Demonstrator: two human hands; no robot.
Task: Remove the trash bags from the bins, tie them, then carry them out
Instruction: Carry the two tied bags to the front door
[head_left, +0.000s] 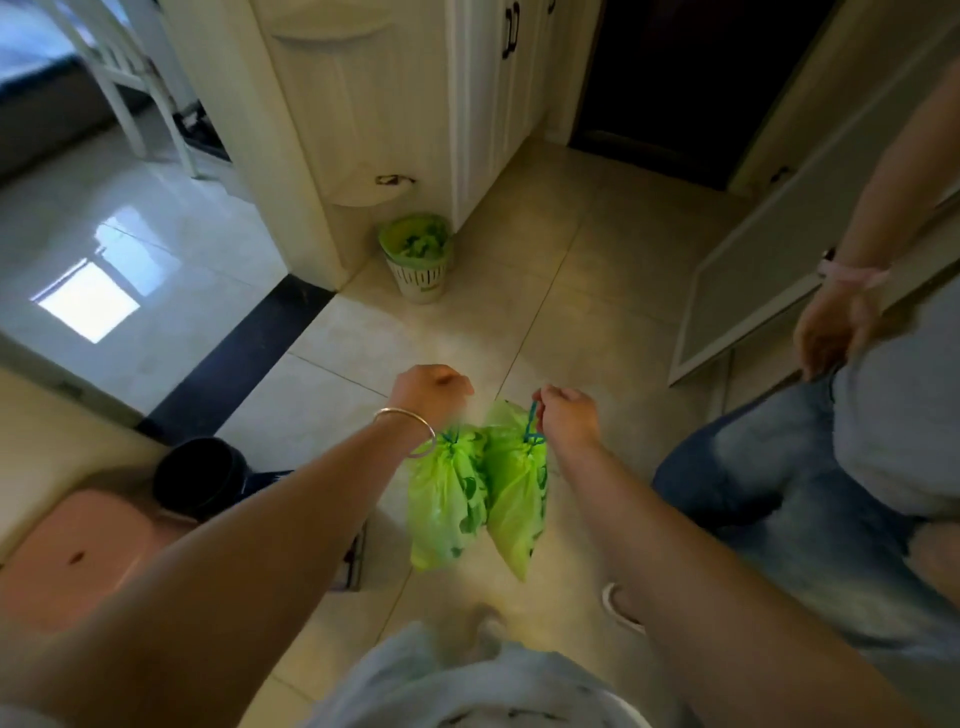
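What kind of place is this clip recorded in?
Most likely a home, near a kitchen or entry hall. Signs: white cabinets with dark handles, a glossy tiled floor, and a small lined waste bin by the cabinet corner. The exact room cannot be told.

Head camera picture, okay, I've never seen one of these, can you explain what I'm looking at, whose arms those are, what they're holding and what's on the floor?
There is no machine here. A person wears a wide-angle camera on the head, looking forward and down, so the two bare arms reaching from the bottom edge are the wearer's own. The left hand, with a bangle on its wrist, and the right hand each hold a tied green trash bag by its blue drawstring: the left bag and the right bag, hanging side by side above the tiled floor. Ahead, by the cabinet, a small white bin has a green liner. A black bin stands at lower left. Another person stands at right.
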